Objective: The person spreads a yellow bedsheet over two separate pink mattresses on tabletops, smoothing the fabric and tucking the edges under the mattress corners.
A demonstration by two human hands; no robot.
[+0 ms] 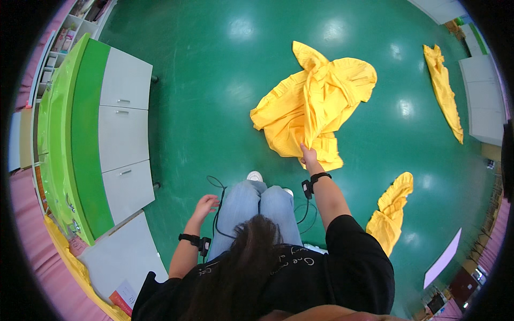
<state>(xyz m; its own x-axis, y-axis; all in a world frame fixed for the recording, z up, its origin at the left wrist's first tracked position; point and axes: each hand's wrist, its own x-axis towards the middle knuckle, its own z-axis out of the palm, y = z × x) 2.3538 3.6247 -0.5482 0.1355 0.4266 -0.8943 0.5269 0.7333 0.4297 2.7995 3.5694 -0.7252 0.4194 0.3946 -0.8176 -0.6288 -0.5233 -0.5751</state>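
My right hand (309, 155) reaches forward with its fingers closed on the near edge of a large yellow cloth (300, 115). Crumpled and folded over itself, the cloth has gathered, ruffled edges and spreads ahead of me over the green floor. Where my fingers pinch it, a fold rises toward its middle. My left hand (206, 205) is held beside my left knee, its fingers loosely apart and nothing in them. It is away from the cloth.
Two more yellow cloths, one far right (443, 91) and one nearer (391, 214), lie on the green floor (209, 107). At left stands a white-and-green cabinet (124, 134). Black cables (215, 214) hang from both wrist straps near my legs. White cabinets (482, 93) line the right side.
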